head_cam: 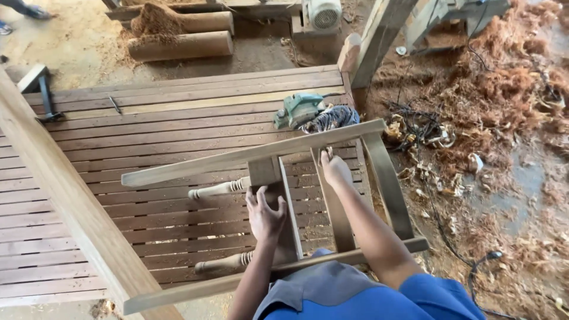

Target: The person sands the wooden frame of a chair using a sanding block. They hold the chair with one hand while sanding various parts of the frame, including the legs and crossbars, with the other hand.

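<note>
Our left hand [265,214] has its fingers [253,201] spread and pressed flat against the wide upright slat [274,201] of an unfinished wooden frame [255,153]. They wrap nothing; they lean on the face of the board, which looks like a way of keeping it from shifting. Our right hand [335,169] reaches further forward, fingers together and curled at the spot where the next slat [332,201] meets the long top rail [237,157]. Whether they pinch the joint or only rest on it we cannot tell, since the back of the hand hides the tips.

The frame stands tilted, its lower rail [237,281] close to our body and the top rail slanting away, so both hands can bear on the slats from above. Two turned spindles [216,189] stick out to the left of the wide slat, one high and one low.

The frame rests over a broad slatted bench [148,136] of dark boards. A green electric planer [298,109] sits on the bench just beyond the top rail, beside a bundle of patterned cloth [332,117], near but not touching our right hand. A heavy pale beam [71,201] runs diagonally along the left. To the right the floor [521,178] is strewn with reddish wood shavings [504,89] and a black cable [462,261].
</note>
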